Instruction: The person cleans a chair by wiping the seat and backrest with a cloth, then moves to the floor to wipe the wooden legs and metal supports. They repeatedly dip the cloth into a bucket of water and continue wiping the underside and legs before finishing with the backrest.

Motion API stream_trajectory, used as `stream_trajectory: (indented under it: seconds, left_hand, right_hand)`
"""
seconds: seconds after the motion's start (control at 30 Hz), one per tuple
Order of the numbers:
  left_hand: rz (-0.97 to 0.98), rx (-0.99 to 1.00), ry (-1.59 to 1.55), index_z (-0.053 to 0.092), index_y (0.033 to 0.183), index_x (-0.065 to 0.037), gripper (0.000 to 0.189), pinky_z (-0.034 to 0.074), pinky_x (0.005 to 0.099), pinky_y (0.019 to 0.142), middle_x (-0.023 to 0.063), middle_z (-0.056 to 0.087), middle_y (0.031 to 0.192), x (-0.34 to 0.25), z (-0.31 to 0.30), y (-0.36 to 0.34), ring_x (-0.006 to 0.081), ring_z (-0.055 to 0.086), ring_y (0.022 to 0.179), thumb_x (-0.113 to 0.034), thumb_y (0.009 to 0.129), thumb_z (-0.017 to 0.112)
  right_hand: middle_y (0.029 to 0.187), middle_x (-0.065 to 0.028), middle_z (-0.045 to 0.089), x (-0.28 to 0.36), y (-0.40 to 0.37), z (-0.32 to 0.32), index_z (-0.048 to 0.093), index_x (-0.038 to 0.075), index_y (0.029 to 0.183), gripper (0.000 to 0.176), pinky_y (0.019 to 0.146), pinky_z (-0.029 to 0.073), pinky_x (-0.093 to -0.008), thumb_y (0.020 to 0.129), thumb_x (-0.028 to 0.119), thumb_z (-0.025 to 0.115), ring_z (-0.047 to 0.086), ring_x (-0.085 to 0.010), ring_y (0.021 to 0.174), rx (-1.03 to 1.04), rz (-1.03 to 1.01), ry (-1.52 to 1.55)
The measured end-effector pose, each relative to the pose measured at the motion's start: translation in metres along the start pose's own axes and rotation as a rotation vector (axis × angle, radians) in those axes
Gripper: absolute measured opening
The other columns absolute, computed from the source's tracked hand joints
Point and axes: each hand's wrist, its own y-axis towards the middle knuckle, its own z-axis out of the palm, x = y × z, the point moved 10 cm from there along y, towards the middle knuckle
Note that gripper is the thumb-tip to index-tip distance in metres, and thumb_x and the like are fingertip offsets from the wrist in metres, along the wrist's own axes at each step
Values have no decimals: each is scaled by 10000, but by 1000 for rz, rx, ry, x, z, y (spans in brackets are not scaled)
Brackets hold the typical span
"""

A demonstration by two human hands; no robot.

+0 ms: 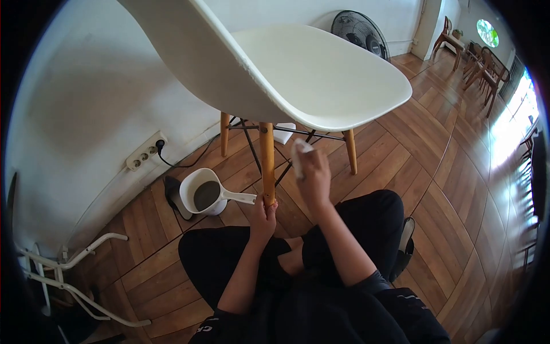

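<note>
A white shell chair (326, 74) with wooden legs and black wire bracing stands in front of me. My left hand (263, 221) is wrapped round the lower end of its nearest wooden leg (267, 160). In my right hand (314, 172), raised just right of that leg, is a white cloth (298, 156), slightly blurred. Left of the leg, a white dipper (188, 192) holds dark liquid, its handle pointing toward my left hand.
A black sandal (175, 198) lies behind the dipper, another (405, 246) by my right knee. A wall socket strip (144, 152) has a black plug and cable. White metal tubing (80, 258) is at left. A fan (360, 34) and wooden chairs (487, 77) stand farther back.
</note>
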Motion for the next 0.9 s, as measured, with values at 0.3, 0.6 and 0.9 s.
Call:
stream_trajectory:
  seconds: [0.3, 0.6, 0.9]
  left_hand:
    - [36, -22, -18, 444, 1172, 2, 311, 468, 318, 712, 125, 602, 910, -3, -5, 2, 210, 605, 797, -125, 905, 543]
    - [49, -43, 10, 478, 1046, -10, 184, 469, 285, 717, 76, 600, 856, -12, -5, 0, 167, 596, 778, -111, 906, 543]
    - [54, -44, -50, 455, 1159, 7, 316, 460, 368, 761, 164, 591, 926, -13, -7, 1, 291, 602, 866, -148, 900, 549]
  right_hand:
    - [948, -62, 524, 29, -27, 27, 596, 114, 1112, 471, 736, 468, -368, 649, 46, 650, 528, -258, 894, 279, -254, -117]
    - [984, -86, 513, 14, 14, -2, 573, 100, 1131, 515, 763, 472, -385, 632, 2, 656, 526, -281, 887, 41, -155, -180]
    - [974, -121, 531, 24, -56, 28, 573, 26, 1128, 451, 767, 476, -359, 683, -2, 641, 557, -303, 885, 317, 82, 264]
